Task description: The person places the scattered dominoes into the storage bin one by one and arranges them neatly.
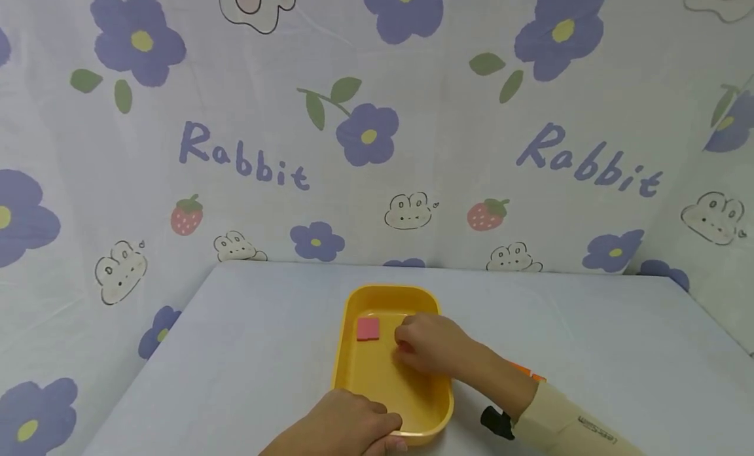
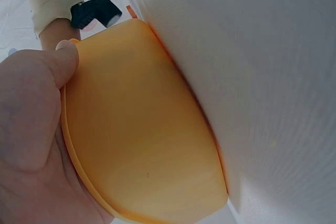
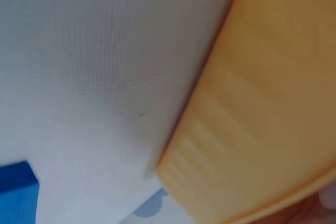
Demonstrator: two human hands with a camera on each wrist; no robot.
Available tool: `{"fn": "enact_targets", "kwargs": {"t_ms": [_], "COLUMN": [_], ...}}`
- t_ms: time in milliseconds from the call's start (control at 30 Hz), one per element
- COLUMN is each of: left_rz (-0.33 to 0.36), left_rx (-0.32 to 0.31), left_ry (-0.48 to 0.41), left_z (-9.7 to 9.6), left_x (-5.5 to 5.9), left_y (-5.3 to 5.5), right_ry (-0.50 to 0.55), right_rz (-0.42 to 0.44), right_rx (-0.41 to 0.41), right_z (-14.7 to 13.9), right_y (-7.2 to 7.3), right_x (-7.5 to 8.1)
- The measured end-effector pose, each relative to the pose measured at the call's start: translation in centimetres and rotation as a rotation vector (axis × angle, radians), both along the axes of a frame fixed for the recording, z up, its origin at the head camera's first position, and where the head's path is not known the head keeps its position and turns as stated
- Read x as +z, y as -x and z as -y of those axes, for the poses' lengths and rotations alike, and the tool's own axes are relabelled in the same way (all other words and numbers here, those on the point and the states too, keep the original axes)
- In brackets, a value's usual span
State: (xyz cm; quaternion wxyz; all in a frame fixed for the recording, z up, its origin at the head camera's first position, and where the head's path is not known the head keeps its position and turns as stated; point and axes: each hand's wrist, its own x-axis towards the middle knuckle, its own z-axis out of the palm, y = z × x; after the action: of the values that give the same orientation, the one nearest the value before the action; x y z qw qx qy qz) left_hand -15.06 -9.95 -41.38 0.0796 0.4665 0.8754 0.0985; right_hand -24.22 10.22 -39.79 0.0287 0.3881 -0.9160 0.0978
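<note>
A yellow tray [image 1: 340,358] stands lengthwise on the table, its outer wall [image 2: 131,114] filling much of the left wrist view. My left hand [image 1: 347,424] grips the near rim, thumb on the outside and fingers over the edge. Over the tray's right half my right hand [image 1: 432,345] reaches in with curled fingers, pinching a small red piece [image 1: 406,347] that is mostly hidden by them. Flat pink pieces [image 1: 368,329] lie on the tray floor, left of the right hand.
Something orange [image 1: 521,369] shows behind my right forearm, on the table right of the tray. A blue block [image 3: 18,195] appears in the right wrist view. A dark strap [image 1: 497,422] hangs at the right wrist. Behind the white table [image 1: 265,325] rises a patterned cloth [image 1: 330,201].
</note>
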Motion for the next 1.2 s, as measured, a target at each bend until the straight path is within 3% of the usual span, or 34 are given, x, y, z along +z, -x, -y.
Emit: {"fn": "enact_targets", "kwargs": {"t_ms": [300, 600, 767, 1200], "left_rz": [-0.060, -0.127, -0.188, -0.010], "left_rx": [-0.020, -0.047, -0.055, -0.018], "left_ry": [-0.027, -0.055, -0.064, -0.030], "left_z": [0.2, 0.3, 0.4, 0.1], "left_x": [0.1, 0.0, 0.0, 0.3], "left_y": [-0.1, 0.0, 0.0, 0.2], "right_ry": [-0.015, -0.095, -0.088, -0.114], "right_rz": [0.037, 0.092, 0.101, 0.131], "right_rx": [0.081, 0.126, 0.134, 0.137], "right_z": [-1.1, -0.8, -0.7, -0.1], "right_y": [-1.6, -1.3, -1.1, -0.4], "right_x": [1.0, 1.2, 1.4, 1.1]}}
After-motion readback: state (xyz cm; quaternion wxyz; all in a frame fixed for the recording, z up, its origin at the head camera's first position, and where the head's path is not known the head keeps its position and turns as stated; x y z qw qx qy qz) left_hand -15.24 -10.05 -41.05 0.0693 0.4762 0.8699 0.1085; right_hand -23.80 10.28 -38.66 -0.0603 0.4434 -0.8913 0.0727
